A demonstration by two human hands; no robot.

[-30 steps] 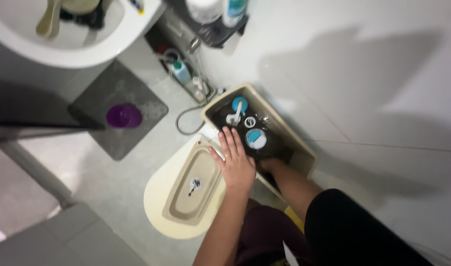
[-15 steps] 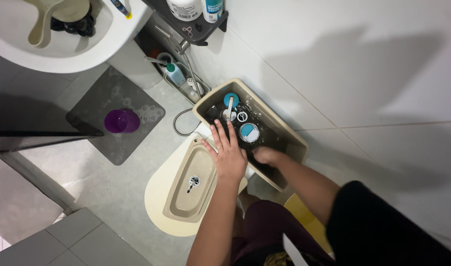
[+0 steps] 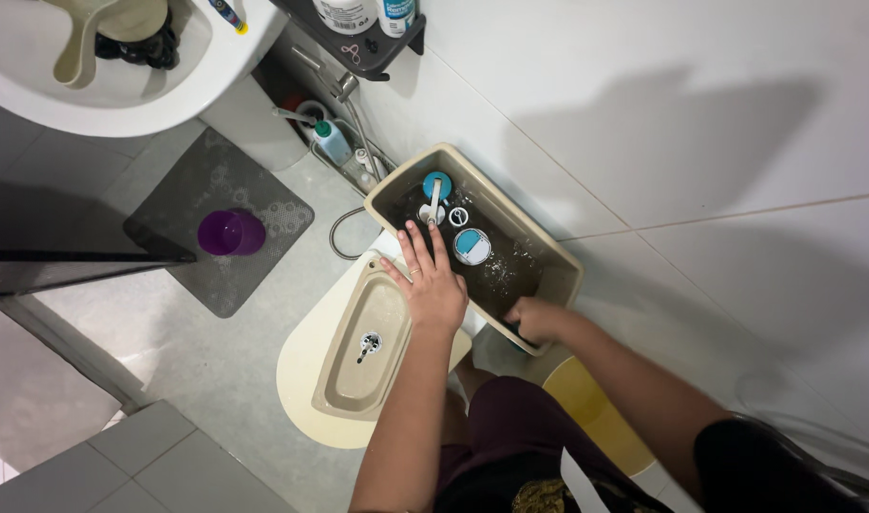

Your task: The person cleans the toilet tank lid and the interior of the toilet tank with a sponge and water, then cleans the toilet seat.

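An open beige toilet tank (image 3: 552,253) stands against the white tiled wall, with dark water inside. In it are a blue-capped fill valve (image 3: 437,184) and a round blue-and-white flush button unit (image 3: 472,246). My left hand (image 3: 433,281) lies flat with fingers spread on the tank's front rim, a ring on one finger. My right hand (image 3: 535,318) is curled at the tank's near right corner; a dark bit shows under it, and I cannot tell whether it holds it. The beige tank lid (image 3: 357,353) lies upside down on the cream toilet (image 3: 300,385).
A white washbasin (image 3: 145,106) sits at top left, with a grey mat (image 3: 183,195) and a purple cup (image 3: 231,232) on the floor below. Bottles (image 3: 332,142) and a hose (image 3: 338,239) crowd the corner. A shelf (image 3: 370,52) hangs above. Something yellow (image 3: 586,410) lies by my knee.
My right hand came up out of the tank's water and now sits at the near right corner of the rim. My left hand stayed on the front rim.
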